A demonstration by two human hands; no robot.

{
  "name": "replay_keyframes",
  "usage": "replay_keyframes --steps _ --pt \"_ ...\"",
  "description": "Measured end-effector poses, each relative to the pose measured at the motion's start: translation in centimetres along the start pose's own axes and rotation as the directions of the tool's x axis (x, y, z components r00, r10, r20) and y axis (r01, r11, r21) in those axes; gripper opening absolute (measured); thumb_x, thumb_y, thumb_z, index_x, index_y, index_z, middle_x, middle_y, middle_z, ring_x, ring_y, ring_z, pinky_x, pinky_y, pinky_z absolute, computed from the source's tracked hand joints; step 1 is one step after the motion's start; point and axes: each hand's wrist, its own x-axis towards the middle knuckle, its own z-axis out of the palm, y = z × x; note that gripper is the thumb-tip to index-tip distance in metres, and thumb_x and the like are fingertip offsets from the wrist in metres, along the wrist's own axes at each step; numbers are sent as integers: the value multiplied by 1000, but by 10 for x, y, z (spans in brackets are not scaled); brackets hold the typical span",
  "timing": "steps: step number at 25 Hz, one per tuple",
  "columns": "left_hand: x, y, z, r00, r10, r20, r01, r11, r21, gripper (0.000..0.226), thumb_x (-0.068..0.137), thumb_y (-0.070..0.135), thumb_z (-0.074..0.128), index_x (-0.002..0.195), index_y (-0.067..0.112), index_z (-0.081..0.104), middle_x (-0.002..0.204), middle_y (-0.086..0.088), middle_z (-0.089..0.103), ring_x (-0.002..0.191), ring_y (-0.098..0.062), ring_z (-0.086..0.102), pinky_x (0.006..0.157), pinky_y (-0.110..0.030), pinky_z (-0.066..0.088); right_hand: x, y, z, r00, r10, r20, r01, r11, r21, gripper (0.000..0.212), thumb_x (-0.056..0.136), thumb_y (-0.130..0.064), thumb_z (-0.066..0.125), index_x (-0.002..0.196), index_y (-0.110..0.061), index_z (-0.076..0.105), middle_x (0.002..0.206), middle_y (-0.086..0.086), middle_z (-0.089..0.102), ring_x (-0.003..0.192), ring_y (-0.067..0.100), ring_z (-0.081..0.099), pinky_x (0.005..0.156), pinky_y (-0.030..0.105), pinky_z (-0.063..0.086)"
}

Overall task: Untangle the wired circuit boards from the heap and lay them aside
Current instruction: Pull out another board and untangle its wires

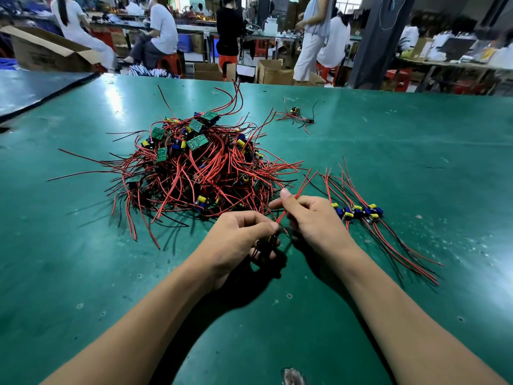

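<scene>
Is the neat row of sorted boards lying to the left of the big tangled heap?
No, the sorted row lies on the right of the heap, just past the right hand, which pinches red wires.

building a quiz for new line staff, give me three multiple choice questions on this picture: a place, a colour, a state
1. Where do the untangled boards lie?
A) right of the right hand
B) on a stool
C) in a box
2. Most wires in the heap are
A) white
B) red
C) green
3. The right hand is
A) lying flat and open
B) holding a tool
C) pinching red wires
Key: 1 A, the row lies beside that hand; 2 B, red strands cover it; 3 C, its fingers pinch wires of the board the left hand grips.
</scene>
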Motion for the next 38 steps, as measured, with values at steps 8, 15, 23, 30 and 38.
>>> replay_keyframes --steps 8,15,23,30,38 --pt "-1 -3 7 999 33 -18 -33 999 -6 14 89 5 65 76 6 68 67 -10 65 52 -17 56 48 -21 47 11 -14 -11 963 253 -89 -161 811 562 47 104 -40 49 77 -8 72 60 -5 35 35 3 22 32 16 19" --pt "0 -4 3 999 32 30 -33 999 13 12 87 5 66 75 5 69 66 -12 64 49 -20 56 47 -21 46 6 -26 -29 914 350 206 -380 559 737 41 92 -29 57 54 -14 61 62 -5 47 31 6 21 33 17 14" --pt "3 -2 5 999 -37 -21 34 992 -124 43 96 43 52 97 3 70 86 -17 74 63 -25 69 51 -26 56 -2 -25 -18 946 316 63 -309 834 457 101 61 -91 46 113 -8 67 65 -7 37 43 5 21 35 18 14" --pt "5 1 1 992 -108 65 119 968 -220 81 93 69 20 117 4 63 81 -10 71 69 -25 66 60 -33 58 -5 -26 -12 964 246 -100 -202 922 330 93 59 -90 48 112 -15 59 75 -1 46 42 7 32 41 20 20" --pt "10 -2 -1 990 -95 103 109 983 -147 75 92 72 14 147 30 41 141 -2 55 115 -12 63 100 -34 49 -17 -18 4 992 -108 63 125 825 -551 86 80 -17 81 152 -24 33 103 -4 56 74 15 57 72 25 45"
